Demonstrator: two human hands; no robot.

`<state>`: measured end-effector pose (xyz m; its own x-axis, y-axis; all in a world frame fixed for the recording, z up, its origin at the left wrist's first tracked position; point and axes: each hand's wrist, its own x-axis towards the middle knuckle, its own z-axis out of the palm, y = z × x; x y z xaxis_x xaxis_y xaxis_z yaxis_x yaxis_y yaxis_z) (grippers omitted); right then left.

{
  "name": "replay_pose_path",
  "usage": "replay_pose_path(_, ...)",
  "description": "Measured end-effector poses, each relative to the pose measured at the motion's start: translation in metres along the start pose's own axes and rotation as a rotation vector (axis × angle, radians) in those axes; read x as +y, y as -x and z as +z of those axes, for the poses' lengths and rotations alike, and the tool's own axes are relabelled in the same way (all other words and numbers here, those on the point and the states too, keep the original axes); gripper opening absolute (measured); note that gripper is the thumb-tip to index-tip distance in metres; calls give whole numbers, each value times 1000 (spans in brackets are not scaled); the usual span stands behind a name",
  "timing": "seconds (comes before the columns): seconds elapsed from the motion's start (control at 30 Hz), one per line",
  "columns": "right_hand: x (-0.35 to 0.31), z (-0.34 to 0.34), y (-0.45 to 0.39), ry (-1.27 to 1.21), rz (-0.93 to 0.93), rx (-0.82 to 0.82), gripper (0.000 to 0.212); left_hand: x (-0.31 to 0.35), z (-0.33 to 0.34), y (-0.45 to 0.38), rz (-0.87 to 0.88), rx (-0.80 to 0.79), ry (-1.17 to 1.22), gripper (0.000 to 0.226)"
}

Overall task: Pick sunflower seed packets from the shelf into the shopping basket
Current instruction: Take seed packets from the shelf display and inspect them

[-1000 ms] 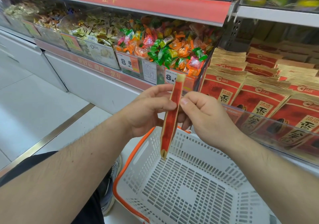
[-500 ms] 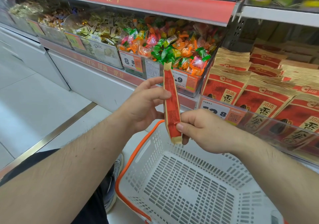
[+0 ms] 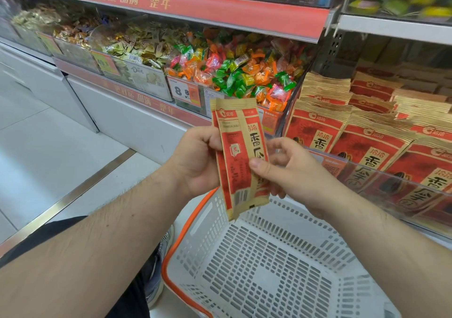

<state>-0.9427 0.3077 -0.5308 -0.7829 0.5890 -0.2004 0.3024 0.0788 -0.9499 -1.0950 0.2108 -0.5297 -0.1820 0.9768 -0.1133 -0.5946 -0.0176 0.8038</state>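
- The left hand [image 3: 195, 161] is raised above the shopping basket [image 3: 256, 264], palm turned toward the camera, with its fingers curled behind a sunflower seed packet [image 3: 241, 156] and gripping its left edge.
- The right hand [image 3: 291, 170] comes in from the right; its thumb presses on the front of the packet near the middle while its fingers curl behind the right edge, so it pinches the packet.
- Both forearms are bare and reach forward from the lower corners of the view, meeting over the near rim of the basket.
- The packet stands roughly upright between the two hands, printed face toward the camera, lower end hanging just above the basket's rim. A second edge shows along its left side, so it may be two packets held together; the view does not settle which.
- One basket is in view: white lattice walls with an orange rim, and no packet lying inside it.
- The shelf [image 3: 367, 131] to the right holds more red and tan seed packets [image 3: 315, 131] standing in rows behind a clear front rail; at least three rows run side by side, but the packets overlap too much for a full count.
- To the left, a bin of wrapped candies [image 3: 244, 73] in green, orange and pink sits beside further bins of gold-wrapped sweets.
- One shoe [image 3: 161, 256] shows on the floor [image 3: 49, 146] beside the basket.
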Motion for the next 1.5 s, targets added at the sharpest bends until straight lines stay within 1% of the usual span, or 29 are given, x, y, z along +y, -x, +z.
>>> replay_pose_path(0.07, 3, 3, 0, 15, -17, -21, 45, 0, 0, -2, -9, 31, -18, 55)
replay_pose_path(0.13, 8, 3, -3, 72, -47, 54, 33, 2, -3, -3, 42, 71, -79, 53)
replay_pose_path(0.2, 9, 2, -5, 148, -61, 138, 33, 4, -3, -3, 93, 139, -156, 45)
replay_pose_path(0.23, 10, 2, -6, 167, -68, 152, 32, 3, -4, -4, 113, 181, -188, 42)
replay_pose_path(0.33, 7, 3, -4, 133, -102, 160, 25, 0, -7, -6, 142, 258, -254, 38)
replay_pose_path(0.4, 2, 1, -5, 72, -149, 238, 16, -1, -6, -6, 143, 270, -265, 35)
replay_pose_path(0.5, -5, -4, -5, -53, -215, 321, 23, -3, -3, -5, 136, 266, -282, 31)
replay_pose_path(0.63, -5, -8, -6, -129, -223, 309, 27, -4, -1, -5, 117, 244, -267, 30)
replay_pose_path(0.8, -2, -7, -7, -191, -208, 296, 27, -4, 0, -4, 125, 206, -242, 28)
replay_pose_path(0.93, -6, -8, -5, -137, -199, 246, 24, -1, -1, -4, 132, 219, -220, 30)
replay_pose_path(1.03, -8, -9, -2, 17, -145, 117, 12, 1, -1, -4, 142, 238, -185, 32)
replay_pose_path(1.07, -7, -9, -1, 41, -123, 64, 8, 2, -1, -4, 148, 247, -178, 32)
replay_pose_path(1.13, -6, -7, 0, 16, -82, -7, 9, 2, -2, -4, 153, 274, -182, 33)
replay_pose_path(1.2, -5, -7, 0, -18, -72, -24, 10, 2, -3, -4, 120, 295, -256, 36)
replay_pose_path(1.27, -5, -9, -2, -38, -88, -13, 11, 1, -4, -2, 67, 284, -400, 38)
replay_pose_path(1.3, -5, -10, -3, -63, -97, -5, 12, -1, -4, -1, 54, 262, -445, 37)
replay_pose_path(1.37, -5, -14, -5, -120, -101, -20, 18, -2, -2, 1, 54, 227, -432, 33)
replay_pose_path(1.43, -6, -17, -4, -115, -82, -86, 34, -2, -1, 1, 73, 217, -389, 33)
replay_pose_path(1.5, -5, -18, -3, -63, -59, -154, 51, -1, -1, 0, 79, 233, -351, 27)
